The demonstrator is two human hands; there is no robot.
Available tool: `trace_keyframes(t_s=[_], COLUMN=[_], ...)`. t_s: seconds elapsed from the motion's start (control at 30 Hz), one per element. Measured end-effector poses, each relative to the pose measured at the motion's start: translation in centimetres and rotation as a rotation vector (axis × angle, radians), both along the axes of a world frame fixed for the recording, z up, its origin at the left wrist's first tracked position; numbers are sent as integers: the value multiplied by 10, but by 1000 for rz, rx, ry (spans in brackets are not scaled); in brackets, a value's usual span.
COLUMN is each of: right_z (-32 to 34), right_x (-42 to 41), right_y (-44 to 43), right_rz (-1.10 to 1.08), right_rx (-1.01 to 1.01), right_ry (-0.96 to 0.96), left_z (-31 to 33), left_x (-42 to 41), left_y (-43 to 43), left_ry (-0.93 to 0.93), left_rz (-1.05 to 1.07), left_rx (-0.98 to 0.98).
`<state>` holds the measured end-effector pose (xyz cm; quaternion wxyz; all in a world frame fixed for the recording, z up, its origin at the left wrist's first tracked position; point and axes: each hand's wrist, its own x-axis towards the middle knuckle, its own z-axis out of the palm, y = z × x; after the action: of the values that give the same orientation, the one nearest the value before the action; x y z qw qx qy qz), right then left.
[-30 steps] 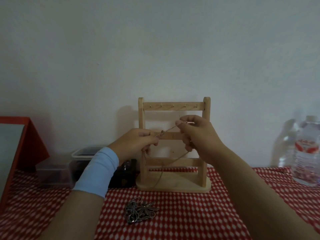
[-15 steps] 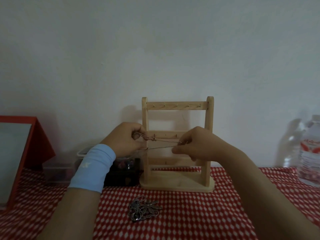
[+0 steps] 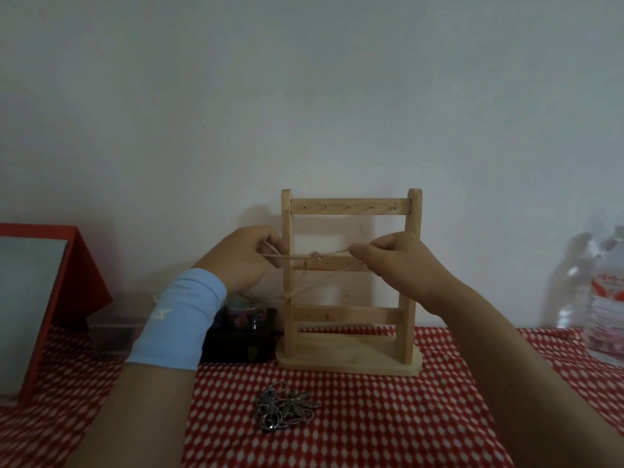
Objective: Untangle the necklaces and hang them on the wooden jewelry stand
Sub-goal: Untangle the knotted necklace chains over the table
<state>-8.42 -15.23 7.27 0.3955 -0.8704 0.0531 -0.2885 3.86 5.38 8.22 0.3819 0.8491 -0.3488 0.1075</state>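
Both hands sit wider apart than half a second ago, and the thin chain between them now runs taut and nearly level in front of the middle rail of the wooden jewelry stand, centre of frame. Left hand pinches one end between thumb and curled fingers at the left post; right hand pinches the other end just short of the right post. Reads as a knot being teased open, not yet a hanging; top-rail hooks look bare. Desk under red checked cloth has open room lower centre, in front of the stand's base. Sides are hemmed: red-framed panel far left, water bottle at right edge, dark box just beside the base. Silver necklace tangle lies untouched lower centre, apart from the base. Small lump sits mid-chain; loose strands droop toward the left post.
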Motion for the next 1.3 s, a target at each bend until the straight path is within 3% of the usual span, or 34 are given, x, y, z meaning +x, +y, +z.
trace_keyframes(t_s=[0.1, 0.23, 0.4, 0.5, 0.6, 0.77, 0.83, 1.0, 1.13, 1.3], right_z=[0, -5, -19, -20, -13, 2, 7, 10, 1, -8], right_x=[0, 6, 11, 11, 6, -4, -8, -4, 1, 7], right_y=[-5, -8, -4, 3, 12, 17, 19, 29, 32, 25], right_rz=[-26, -58, -30, 83, 167, 175, 163, 81, 183, 281], right_rx=[-118, -343, -481, -437, -383, -131, -104, -234, -178, 73], right_ry=[97, 389, 597, 690, 635, 546, 523, 91, 201, 135], left_z=[3, 8, 9, 7, 3, 0, -1, -2, -3, -2], left_x=[-1, -9, -13, -14, -14, -20, -20, -24, -24, -20], left_y=[7, 16, 14, 7, 0, -13, -17, -23, -27, -17], left_ry=[181, 200, 393, 545, 724, 903, 904, 895, 874, 798], left_rz=[-20, -58, -113, -260, -440, -481, -486, -506, -513, -432], left_rx=[157, 369, 209, -38, -236, -372, -360, -331, -308, -244])
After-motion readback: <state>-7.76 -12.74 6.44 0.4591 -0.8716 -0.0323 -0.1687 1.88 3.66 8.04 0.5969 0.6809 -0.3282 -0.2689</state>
